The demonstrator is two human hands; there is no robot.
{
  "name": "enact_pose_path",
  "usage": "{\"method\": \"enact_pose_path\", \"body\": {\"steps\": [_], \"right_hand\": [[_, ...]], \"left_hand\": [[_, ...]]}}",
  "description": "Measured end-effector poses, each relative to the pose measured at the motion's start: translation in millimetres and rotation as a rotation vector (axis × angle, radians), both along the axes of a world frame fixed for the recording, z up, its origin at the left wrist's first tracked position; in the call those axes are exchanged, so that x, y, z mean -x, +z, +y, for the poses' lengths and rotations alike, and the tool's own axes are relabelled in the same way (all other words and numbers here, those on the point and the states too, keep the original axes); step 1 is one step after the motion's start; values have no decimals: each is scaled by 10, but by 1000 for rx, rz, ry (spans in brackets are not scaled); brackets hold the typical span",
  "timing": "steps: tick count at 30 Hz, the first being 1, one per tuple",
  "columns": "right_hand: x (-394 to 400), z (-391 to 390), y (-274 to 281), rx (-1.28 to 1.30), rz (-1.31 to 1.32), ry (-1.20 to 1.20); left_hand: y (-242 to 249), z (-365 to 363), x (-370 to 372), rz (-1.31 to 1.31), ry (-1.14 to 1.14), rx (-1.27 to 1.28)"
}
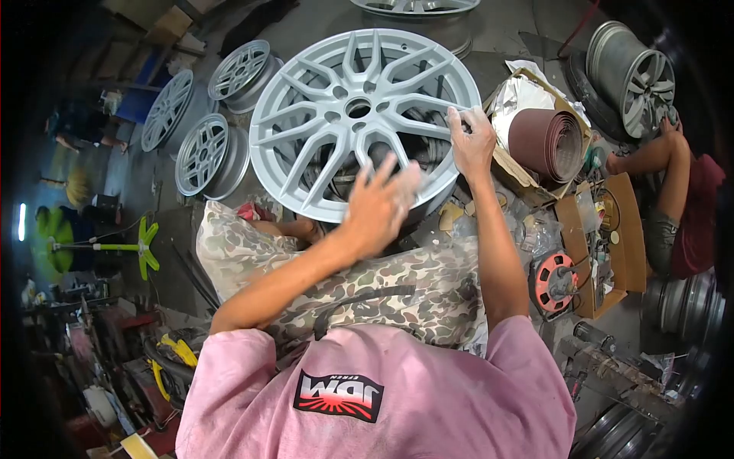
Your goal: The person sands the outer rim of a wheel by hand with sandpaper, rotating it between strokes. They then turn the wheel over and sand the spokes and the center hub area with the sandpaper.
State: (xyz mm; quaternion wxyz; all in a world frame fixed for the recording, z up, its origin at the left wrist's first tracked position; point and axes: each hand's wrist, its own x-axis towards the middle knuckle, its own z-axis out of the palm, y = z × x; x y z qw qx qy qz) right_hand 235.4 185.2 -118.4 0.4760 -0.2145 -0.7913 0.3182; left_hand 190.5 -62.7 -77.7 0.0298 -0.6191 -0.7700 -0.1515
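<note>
A large silver-grey multi-spoke alloy wheel (336,92) lies face up in front of me, raised off the floor, with round bolt holes about its centre bore. My left hand (380,200) is over the wheel's near edge, fingers spread and smeared by motion, with pale dust on them. At the right edge of the wheel is my right hand (472,141), its dusty fingers bent and closed at the rim. My camouflage-covered legs (375,306) are spread below the wheel.
Several other wheels (202,155) stand at the left. A brown sandpaper roll (544,145) sits in a cardboard box (520,182) at the right, near an orange cable reel (553,283). Another person (673,183) sits at far right by a wheel (647,93). A green fan (55,246) stands left.
</note>
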Motion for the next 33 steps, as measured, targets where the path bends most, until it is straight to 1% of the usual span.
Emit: {"method": "enact_pose_path", "body": {"steps": [1,2,4,5,6,8,10,11,12,14,15,16,18,19,20,22,24,25,26,28,29,32,33], "right_hand": [[4,-14,-5,-21,28,-8],[20,-5,-3,-18,36,-11],[7,-3,-15,50,-35,-20],[8,-13,-16,48,-42,-14],[2,-21,-3,38,-30,-4],[-4,-10,16,16,-16,11],[30,-16,5,-17,43,3],[21,-22,10,30,29,9],[26,-34,22,34,28,11],[2,-17,20,28,-19,0],[9,-17,3,19,-15,-11],[-12,-10,-12,13,-19,-13],[19,-14,-3,-10,-19,-27],[12,-27,33,22,-5,-9],[22,-32,48,23,-1,-2],[2,-30,51,41,-3,5],[-28,-33,4,23,-38,-1],[-15,-23,-17,2,-25,-7],[22,1,-20,-20,-4,-12],[14,-43,33,12,24,5],[-4,-50,39,22,6,0],[-5,-22,26,17,-23,0],[-1,-18,4,17,-16,-1]], "left_hand": [[-14,-72,-109,-65,-31,28],[-14,-106,-109,-44,-42,40],[-8,21,128,52,7,21],[5,133,286,7,76,-23],[-90,257,508,42,154,-32],[-222,356,581,4,289,-57],[-113,242,301,76,128,-69],[-193,202,211,22,93,-84],[-170,214,273,21,94,-80],[-130,350,538,18,209,-67],[-183,410,694,64,309,-70],[-230,430,774,43,399,-95],[-286,382,611,78,343,-89],[-280,369,482,111,278,-139],[-276,351,371,74,244,-130],[-222,339,511,84,228,-100],[-119,394,817,-54,395,-31],[-177,367,918,-48,477,-8],[-245,321,947,-43,476,-15],[-245,158,900,93,326,-13],[-235,124,957,13,326,-10],[-219,46,889,-42,326,-61],[-168,-49,739,-66,317,-77]]}}
